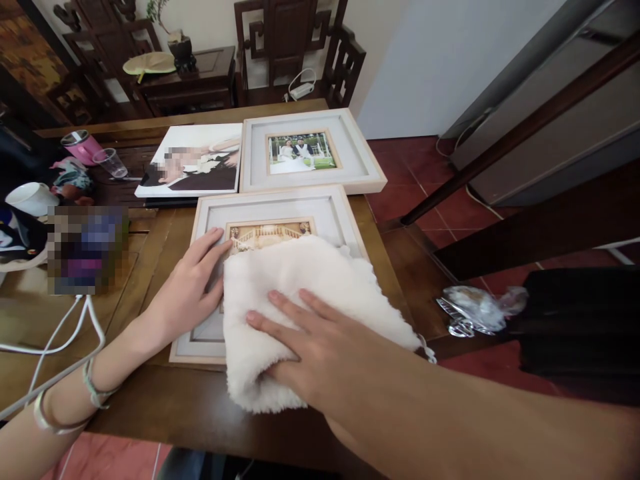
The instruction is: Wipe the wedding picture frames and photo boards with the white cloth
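We are pressing our right hand [300,340] flat, fingers spread, on a fluffy white cloth [305,300]. The cloth is lying over a picture frame [280,207] near the table's [200,407] front edge. Our left hand [193,283] is lying open on the frame's left side, just beside the cloth. Two more pictures [310,153] are lying toward the far edge.

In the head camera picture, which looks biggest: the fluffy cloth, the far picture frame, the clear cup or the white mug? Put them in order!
1. Cloth looks biggest, though it is nearest the camera.
2. Far frame.
3. Mug.
4. Cup, close to the mug in size.
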`<action>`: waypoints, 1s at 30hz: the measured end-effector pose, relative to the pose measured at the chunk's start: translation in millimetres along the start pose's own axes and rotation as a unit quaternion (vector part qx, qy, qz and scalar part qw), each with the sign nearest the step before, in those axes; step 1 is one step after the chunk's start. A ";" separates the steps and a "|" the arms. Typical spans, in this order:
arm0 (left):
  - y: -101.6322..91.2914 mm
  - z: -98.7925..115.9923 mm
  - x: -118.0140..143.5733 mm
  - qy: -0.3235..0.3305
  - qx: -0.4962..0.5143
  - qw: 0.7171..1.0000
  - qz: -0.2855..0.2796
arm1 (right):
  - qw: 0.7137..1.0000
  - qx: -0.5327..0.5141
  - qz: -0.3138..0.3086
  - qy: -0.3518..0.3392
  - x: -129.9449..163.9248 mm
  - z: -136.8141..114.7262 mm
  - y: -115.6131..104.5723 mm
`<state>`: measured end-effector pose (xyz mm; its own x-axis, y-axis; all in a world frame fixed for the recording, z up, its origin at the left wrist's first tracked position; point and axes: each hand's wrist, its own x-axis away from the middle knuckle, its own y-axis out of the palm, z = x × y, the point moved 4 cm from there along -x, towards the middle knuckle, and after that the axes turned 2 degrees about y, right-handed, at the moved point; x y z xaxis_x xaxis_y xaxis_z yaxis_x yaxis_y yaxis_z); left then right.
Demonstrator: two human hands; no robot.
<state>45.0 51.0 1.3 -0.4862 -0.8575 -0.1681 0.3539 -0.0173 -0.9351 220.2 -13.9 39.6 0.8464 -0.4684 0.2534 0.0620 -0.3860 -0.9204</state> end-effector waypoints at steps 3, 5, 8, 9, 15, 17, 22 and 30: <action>-0.1 0.7 0.3 0.001 0.000 1.000 0.004 | 0.999 0.002 -0.033 0.004 1.0 6.6 -5.9; -0.1 1.2 0.5 0.002 0.000 1.000 0.010 | 0.999 0.014 -0.026 0.013 0.2 14.8 -6.9; -0.3 1.5 0.9 0.007 -0.001 1.000 0.025 | 0.997 0.059 -0.008 0.041 -4.2 33.0 -4.8; -0.3 1.4 1.1 0.009 -0.002 0.999 0.030 | 0.996 0.076 0.001 0.054 -6.1 39.7 -4.3; 0.8 0.4 1.7 0.011 -0.002 0.999 0.034 | 0.981 0.157 0.064 0.091 -14.4 61.5 -1.6; 0.9 0.3 1.5 0.011 -0.003 0.999 0.033 | 0.979 0.167 0.073 0.087 -14.4 60.1 1.3; 0.9 0.0 0.7 0.007 -0.002 1.000 0.029 | 0.979 0.160 0.089 0.084 -11.6 52.7 6.5; 0.9 1.2 0.2 0.005 0.002 1.000 0.027 | 0.973 0.164 0.132 0.096 -12.0 50.1 10.9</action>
<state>46.2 50.1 0.8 -0.4742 -0.8521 -0.2215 0.3833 0.0267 -0.9232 237.2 27.3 11.6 0.7439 -0.6680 0.0170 0.0480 0.0281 -0.9984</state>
